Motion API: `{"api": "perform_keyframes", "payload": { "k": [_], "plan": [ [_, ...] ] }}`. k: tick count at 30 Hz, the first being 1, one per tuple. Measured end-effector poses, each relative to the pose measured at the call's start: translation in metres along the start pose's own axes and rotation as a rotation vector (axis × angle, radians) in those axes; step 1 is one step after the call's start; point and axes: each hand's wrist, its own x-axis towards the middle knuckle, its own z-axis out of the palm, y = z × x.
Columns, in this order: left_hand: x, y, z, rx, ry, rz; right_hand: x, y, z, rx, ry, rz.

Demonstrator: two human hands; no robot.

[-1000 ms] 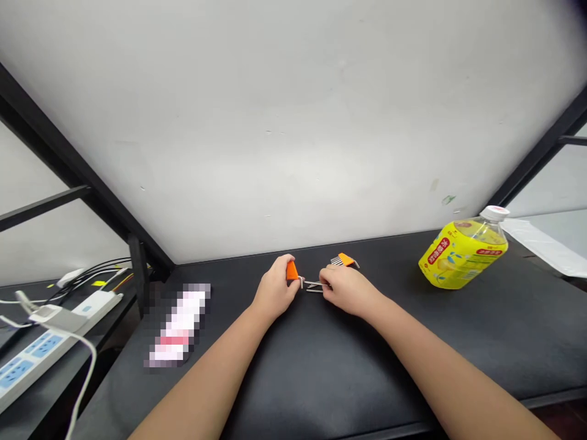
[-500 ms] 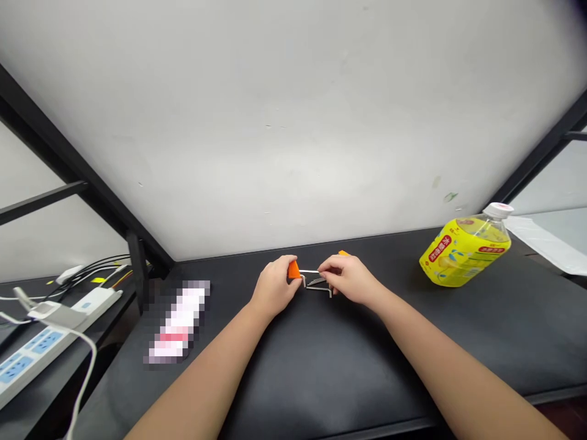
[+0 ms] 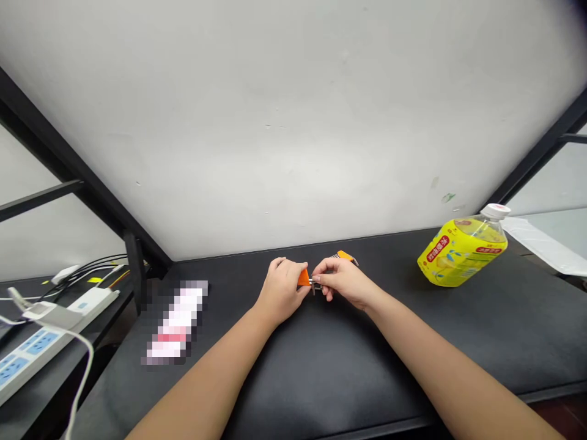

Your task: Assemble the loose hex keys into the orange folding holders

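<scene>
My left hand (image 3: pixel 282 290) is closed around an orange plastic hex key holder (image 3: pixel 303 278), mostly covered by the fingers. My right hand (image 3: pixel 342 281) pinches a thin metal hex key (image 3: pixel 310 282) right beside the holder's open side. The two hands nearly touch, and whether the key's tip is inside the holder cannot be made out. Part of another L-shaped hex key (image 3: pixel 314 291) shows below the right fingertips. Behind the right hand lies a second orange holder (image 3: pixel 345 255) with several metal keys in it, partly hidden.
On the right of the black padded surface (image 3: pixel 330 379) stands a yellow-labelled drink bottle (image 3: pixel 463 252). A pixelated flat object (image 3: pixel 177 321) lies on the left. Further left are a white power strip (image 3: pixel 55 339) and cables. A pale wall (image 3: pixel 293 140) rises behind.
My left hand has shifted slightly right with the orange holder, closing the gap to my right hand. Less of the hex key shows between them. More of the second holder is visible.
</scene>
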Motion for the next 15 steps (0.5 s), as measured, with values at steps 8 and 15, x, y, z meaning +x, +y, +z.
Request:
{"api": "perform_keyframes", "payload": {
  "k": [8, 15],
  "plan": [
    [0.001, 0.005, -0.002, -0.039, 0.007, -0.002, 0.000, 0.008, 0.022, -0.072, 0.025, -0.101],
    [-0.001, -0.001, -0.001, -0.051, 0.036, -0.055, 0.000, 0.008, 0.009, -0.109, -0.055, -0.074]
  ]
}}
